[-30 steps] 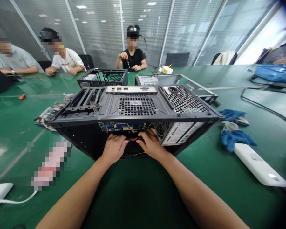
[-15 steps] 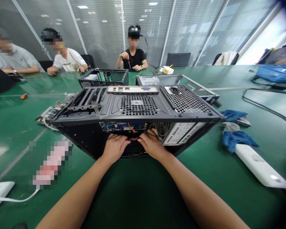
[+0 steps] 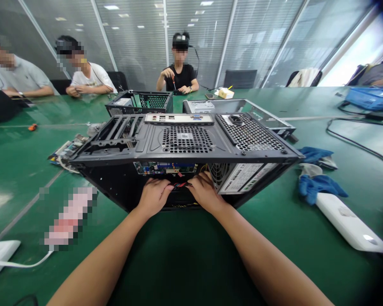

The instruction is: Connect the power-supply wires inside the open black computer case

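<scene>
A black computer case (image 3: 185,142) lies on its side on the green table (image 3: 185,250), its open side facing me. Both my hands reach into the opening. My left hand (image 3: 153,196) and my right hand (image 3: 205,193) are closed, pinching a red and black cable bundle (image 3: 179,185) between them. Above the cable a motherboard edge (image 3: 164,168) shows inside the case. The power supply (image 3: 239,176) sits at the right end, close to my right hand.
Blue gloves (image 3: 319,185) and a white elongated device (image 3: 351,223) lie to the right. A loose circuit board (image 3: 65,151) lies left of the case, a white device with a cord (image 3: 0,257) at the near left. Two more cases (image 3: 140,102) stand behind. Three people sit at the far side.
My hands stay in the case on the cable, shifting only slightly. The view has drifted a little.
</scene>
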